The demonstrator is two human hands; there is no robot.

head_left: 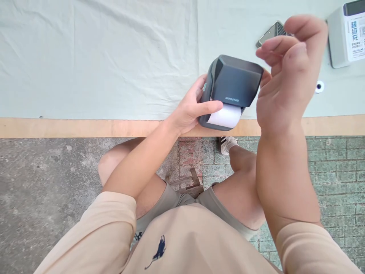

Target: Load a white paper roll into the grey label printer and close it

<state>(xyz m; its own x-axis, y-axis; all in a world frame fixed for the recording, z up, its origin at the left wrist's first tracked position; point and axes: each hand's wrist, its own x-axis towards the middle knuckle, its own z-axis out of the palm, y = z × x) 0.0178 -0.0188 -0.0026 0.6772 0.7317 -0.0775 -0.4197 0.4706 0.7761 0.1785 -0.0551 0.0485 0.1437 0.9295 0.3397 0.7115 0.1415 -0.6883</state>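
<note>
A dark label printer [238, 82] is held tilted above the table's front edge. My left hand [196, 102] wraps round its left side, with the thumb lying across the white label paper [227, 116] in the front opening. My right hand [288, 72] is raised beside the printer's right side, palm showing and fingers loosely bent and apart. One of its fingers reaches close to the printer's right edge; whether it touches I cannot tell. No object shows in the right hand.
A pale cloth [128, 57] covers the wooden table [71, 127]. Behind my right hand lies a dark phone-like device [269, 35]. Farther right are a small white roll [319, 86] and a white box [339, 38] with a printed label. A wooden stool [194, 182] shows between my legs.
</note>
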